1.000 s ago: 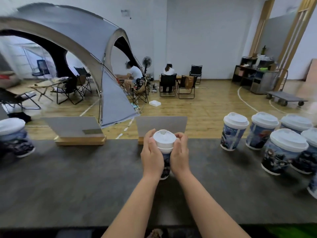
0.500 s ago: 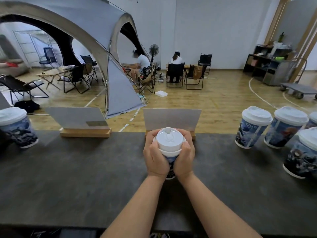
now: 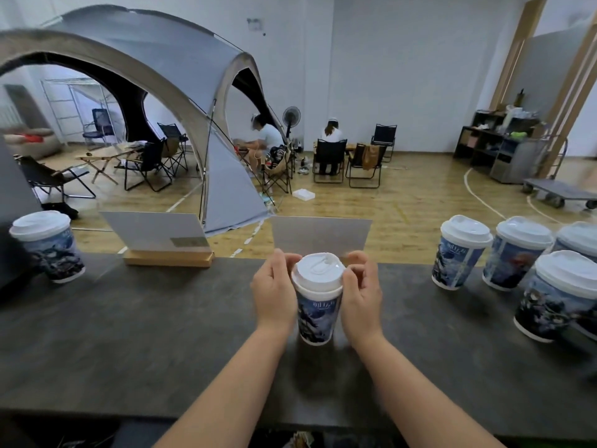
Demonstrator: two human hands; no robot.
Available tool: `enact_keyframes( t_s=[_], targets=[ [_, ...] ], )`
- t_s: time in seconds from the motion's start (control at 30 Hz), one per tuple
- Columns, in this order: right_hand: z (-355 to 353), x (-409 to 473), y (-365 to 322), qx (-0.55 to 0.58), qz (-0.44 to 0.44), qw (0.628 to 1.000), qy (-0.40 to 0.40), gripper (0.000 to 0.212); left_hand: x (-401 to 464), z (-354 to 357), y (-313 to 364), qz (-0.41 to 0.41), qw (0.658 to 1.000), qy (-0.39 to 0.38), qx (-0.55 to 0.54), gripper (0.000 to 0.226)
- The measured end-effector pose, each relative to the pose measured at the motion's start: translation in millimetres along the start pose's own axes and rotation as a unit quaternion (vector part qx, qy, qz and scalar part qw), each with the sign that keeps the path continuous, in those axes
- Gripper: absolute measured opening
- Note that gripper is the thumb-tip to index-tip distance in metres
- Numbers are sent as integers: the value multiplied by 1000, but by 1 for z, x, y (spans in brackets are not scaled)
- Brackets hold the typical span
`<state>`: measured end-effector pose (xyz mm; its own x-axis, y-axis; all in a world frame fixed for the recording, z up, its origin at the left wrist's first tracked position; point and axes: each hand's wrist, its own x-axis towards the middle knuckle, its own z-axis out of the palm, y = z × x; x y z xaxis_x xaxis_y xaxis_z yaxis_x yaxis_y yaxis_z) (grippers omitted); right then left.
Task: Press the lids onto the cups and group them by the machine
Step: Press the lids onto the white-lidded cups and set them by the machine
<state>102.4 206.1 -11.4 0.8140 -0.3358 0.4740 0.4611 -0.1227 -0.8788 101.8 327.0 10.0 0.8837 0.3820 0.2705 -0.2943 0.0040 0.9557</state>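
Head view: printed cup (image 3: pixel 318 316) stood upright at centre of the dark counter (image 3: pixel 145 334), white lid (image 3: pixel 319 270) seated on it. Left hand (image 3: pixel 274 294) and right hand (image 3: pixel 361 297) flanked the cup, fingers curled against the lid rim on either side. Lidded cups (image 3: pixel 513 253) clustered at counter's right end; one lidded cup (image 3: pixel 48 245) stood at far left.
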Motion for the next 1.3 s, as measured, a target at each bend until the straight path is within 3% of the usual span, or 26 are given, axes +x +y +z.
enact_keyframes(
  t_s=[0.1, 0.2, 0.33, 0.37, 0.4, 0.43, 0.5, 0.57, 0.7, 0.9, 0.97, 1.13, 1.3],
  targets=[
    [6, 4, 3, 22, 9, 999, -39, 31, -24, 15, 0, -24, 1000, -18, -3, 38],
    [16, -1, 13, 85, 42, 995, -28, 37, -39, 24, -2, 17, 1000, -14, -19, 36],
    [36, -7, 30, 32, 63, 996, -45, 51, -46, 35, 24, 46, 996, -31, -76, 37],
    [32, -6, 27, 30, 59, 997, -30, 51, -44, 36, 24, 32, 995, -38, -85, 34],
    [30, -3, 27, 39, 34, 999, 2, 48, -38, 37, 12, 43, 994, -35, -90, 53],
    [26, -2, 19, 48, 6, 999, 15, 47, -32, 36, 5, 52, 994, -22, -95, 41],
    [19, -3, 7, 63, -33, 997, 24, 46, -24, 34, -11, 63, 994, 14, -94, 43],
    [22, -4, 10, 62, -44, 997, 28, 45, -28, 34, 0, 55, 995, -5, -80, 46],
    [19, -5, 12, 24, -32, 999, 16, 40, -33, 34, 10, 52, 994, -56, -81, 49],
    [7, 1, -1, 1, 36, 999, 34, 19, -11, 22, -17, 91, 996, 9, 24, 27],
    [4, 4, -5, -4, 35, 999, 36, 15, -13, 21, -15, 84, 996, 26, 13, 25],
    [5, 1, 8, 49, 33, 996, -63, 35, -24, 30, -21, 44, 998, -16, -48, 34],
    [18, -4, 14, 135, 20, 990, -27, 38, -22, 38, -24, 79, 993, 22, -82, 33]
  ],
)
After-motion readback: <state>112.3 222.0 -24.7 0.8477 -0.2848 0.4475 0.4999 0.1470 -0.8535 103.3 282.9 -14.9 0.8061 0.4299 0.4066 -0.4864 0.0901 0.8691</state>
